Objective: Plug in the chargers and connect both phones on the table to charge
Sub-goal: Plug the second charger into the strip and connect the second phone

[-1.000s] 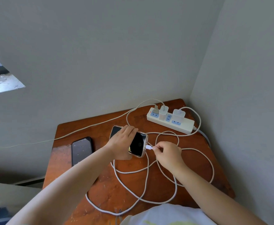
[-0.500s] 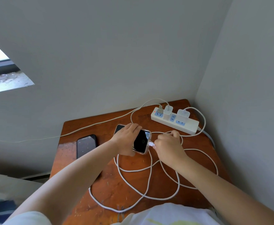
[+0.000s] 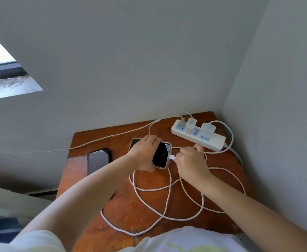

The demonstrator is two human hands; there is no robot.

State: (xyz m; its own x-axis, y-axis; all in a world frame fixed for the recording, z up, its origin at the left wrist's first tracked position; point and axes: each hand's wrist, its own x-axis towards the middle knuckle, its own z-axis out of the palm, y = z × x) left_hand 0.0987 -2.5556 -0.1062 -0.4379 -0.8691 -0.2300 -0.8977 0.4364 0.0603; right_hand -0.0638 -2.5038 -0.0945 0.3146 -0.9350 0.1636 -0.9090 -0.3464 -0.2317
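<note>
Left hand (image 3: 145, 153) wrapped over the clear-cased phone (image 3: 162, 155), fingers curled across its far edge and thumb under the near edge, holding it just above the wooden table (image 3: 127, 202). Right hand (image 3: 190, 160) pinching the white connector (image 3: 172, 157) of the braided charging cable (image 3: 167, 202) between thumb and fingertips, remaining fingers curled. Connector now seated against the phone's short right-hand edge, where a second ago it stood slightly apart from the port. Grip on the phone unchanged since then; phone and both hands shifted a little toward the back of the table. Whether fully pushed home, cannot tell.

Second phone (image 3: 98, 160), black, screen up, lying flat near the table's left edge, apart from the hands and unmoved, no cable seen at it. White power strip (image 3: 200, 137) at the back right corner, with two white charger bricks plugged in: one (image 3: 190, 125) toward its left end, the other (image 3: 208, 130) further right, each with a white lead leaving its top. Smaller plug (image 3: 182, 122) seated in the leftmost socket, its thin cord (image 3: 98, 140) running off leftward past the table edge. Cable loops sprawled across the near half of the table, crossing each other, lying as before.
</note>
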